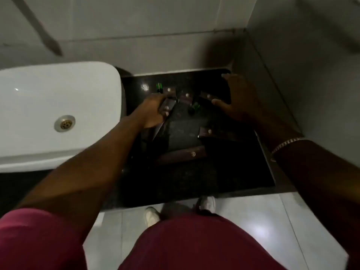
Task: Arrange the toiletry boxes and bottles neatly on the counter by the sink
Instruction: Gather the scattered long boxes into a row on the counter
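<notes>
Dark brown boxes, each with a small pale round mark, lie scattered at odd angles on the black counter (224, 172), at three o'clock from the sink (58, 114). The left hand (153, 112) is closed around one box (167, 106). The right hand (236, 100) hovers spread, empty. Green-capped bottles (194, 108) are blurred.

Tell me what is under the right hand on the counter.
The right hand hangs spread over the dark counter. Beside its thumb lies a brown box and a green bottle. Whatever lies directly beneath the palm is hidden.
</notes>
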